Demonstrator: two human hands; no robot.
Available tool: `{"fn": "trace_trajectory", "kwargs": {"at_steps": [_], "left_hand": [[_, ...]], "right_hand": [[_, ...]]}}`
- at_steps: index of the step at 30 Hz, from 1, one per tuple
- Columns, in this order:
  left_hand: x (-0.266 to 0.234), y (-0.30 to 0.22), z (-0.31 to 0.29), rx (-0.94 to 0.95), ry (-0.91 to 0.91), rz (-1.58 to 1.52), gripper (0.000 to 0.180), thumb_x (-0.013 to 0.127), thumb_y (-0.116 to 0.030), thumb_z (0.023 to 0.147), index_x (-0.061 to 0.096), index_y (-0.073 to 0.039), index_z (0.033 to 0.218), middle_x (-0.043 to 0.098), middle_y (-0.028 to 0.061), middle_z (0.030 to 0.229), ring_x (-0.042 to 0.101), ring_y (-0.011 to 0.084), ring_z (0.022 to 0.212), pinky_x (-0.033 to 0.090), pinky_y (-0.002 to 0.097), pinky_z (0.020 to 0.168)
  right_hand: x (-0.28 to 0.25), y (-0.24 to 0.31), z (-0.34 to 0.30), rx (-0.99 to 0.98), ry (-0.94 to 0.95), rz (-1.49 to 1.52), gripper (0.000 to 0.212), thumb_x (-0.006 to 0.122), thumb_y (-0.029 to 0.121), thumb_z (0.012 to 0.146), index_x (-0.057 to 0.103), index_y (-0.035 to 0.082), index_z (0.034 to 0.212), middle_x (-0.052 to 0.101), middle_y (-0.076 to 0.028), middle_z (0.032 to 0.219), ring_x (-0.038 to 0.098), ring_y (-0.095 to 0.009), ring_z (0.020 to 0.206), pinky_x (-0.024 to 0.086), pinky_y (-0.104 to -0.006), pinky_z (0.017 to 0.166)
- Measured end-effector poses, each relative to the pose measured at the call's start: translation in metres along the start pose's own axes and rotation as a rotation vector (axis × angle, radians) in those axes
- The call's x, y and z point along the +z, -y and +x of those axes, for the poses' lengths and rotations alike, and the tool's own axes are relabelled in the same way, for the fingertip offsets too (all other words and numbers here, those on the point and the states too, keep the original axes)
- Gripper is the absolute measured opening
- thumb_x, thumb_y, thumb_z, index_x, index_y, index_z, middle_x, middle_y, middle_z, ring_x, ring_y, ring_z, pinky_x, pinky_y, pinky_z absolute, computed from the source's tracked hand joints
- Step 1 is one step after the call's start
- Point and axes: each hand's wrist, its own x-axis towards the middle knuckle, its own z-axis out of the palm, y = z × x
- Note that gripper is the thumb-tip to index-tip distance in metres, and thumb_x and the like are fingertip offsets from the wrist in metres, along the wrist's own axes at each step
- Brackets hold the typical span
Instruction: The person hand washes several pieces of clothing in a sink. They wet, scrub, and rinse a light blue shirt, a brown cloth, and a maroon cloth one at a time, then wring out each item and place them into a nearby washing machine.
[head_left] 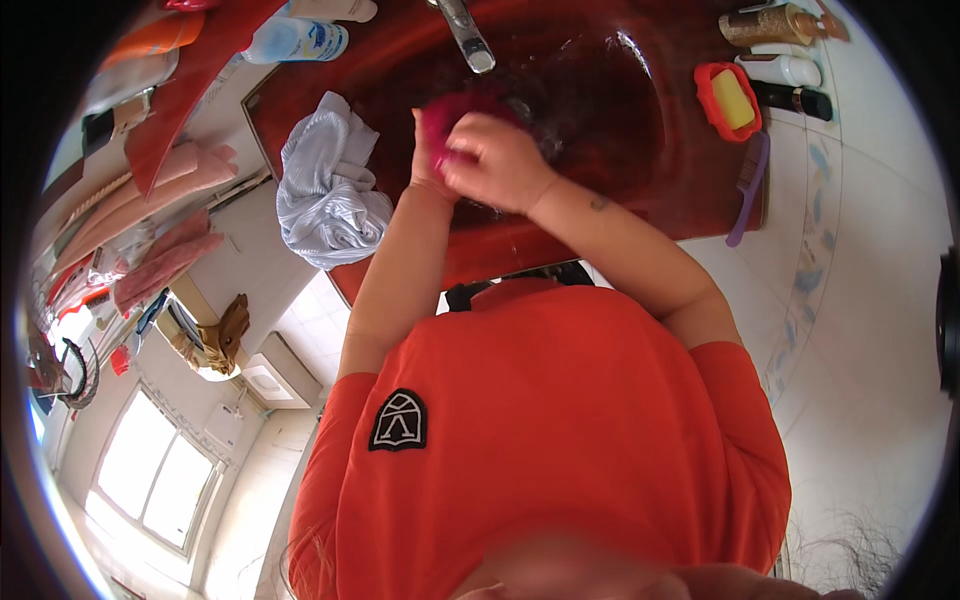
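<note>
Over the dark red sink basin, just below the tap, my two hands are together on a wet-looking magenta cloth. My right hand is closed on it from the right, fingers curled in, and a bit of the cloth shows between them. My left hand grips the cloth from the left; most of its fingers are hidden behind the bundle. To the left, a crumpled pale grey-blue ribbed garment lies on the counter edge, apart from both hands.
A yellow soap bar sits in a red dish at right, with a purple comb and bottles nearby. A blue-white bottle stands at the back left. Pink towels hang at far left.
</note>
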Motion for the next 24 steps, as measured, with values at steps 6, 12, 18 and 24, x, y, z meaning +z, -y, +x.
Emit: {"fn": "trace_trajectory", "kwargs": {"at_steps": [6,12,18,24], "left_hand": [[-0.003,0.011,-0.022,0.144,0.217,-0.001,0.059,0.040,-0.050,0.094,0.048,-0.011,0.137,0.053,0.0107,0.136,0.048,0.0292,0.127,0.036,0.0450,0.110],[-0.030,0.019,0.035,0.345,0.332,0.115,0.040,0.042,-0.030,0.098,0.052,-0.010,0.132,0.058,0.0092,0.128,0.054,0.0250,0.121,0.044,0.0411,0.105],[-0.006,0.006,-0.024,0.520,-0.237,0.664,0.039,0.047,-0.008,0.090,0.057,-0.005,0.127,0.064,0.0087,0.119,0.061,0.0210,0.110,0.046,0.0345,0.099],[-0.031,-0.022,-0.052,0.755,-0.423,0.694,0.042,0.051,-0.007,0.089,0.053,-0.002,0.131,0.062,0.0086,0.120,0.056,0.0199,0.112,0.042,0.0320,0.099]], "right_hand": [[0.018,0.043,-0.004,-0.433,-0.012,-0.095,0.017,0.072,0.022,0.067,0.061,0.011,0.072,0.055,-0.006,0.076,0.057,-0.026,0.066,0.048,-0.0384,0.058],[-0.001,-0.021,0.032,-0.331,-0.216,-0.307,0.019,0.071,0.025,0.072,0.061,0.011,0.078,0.060,-0.007,0.081,0.061,-0.030,0.073,0.051,-0.0401,0.062],[-0.069,-0.080,0.003,-0.043,-0.142,-0.487,0.035,0.076,0.027,0.072,0.064,0.010,0.101,0.065,-0.010,0.093,0.063,-0.031,0.091,0.052,-0.0411,0.079],[-0.127,-0.076,-0.056,0.099,-0.137,-0.266,0.051,0.076,0.004,0.069,0.060,0.008,0.118,0.061,-0.010,0.105,0.060,-0.028,0.102,0.049,-0.0374,0.092]]}}
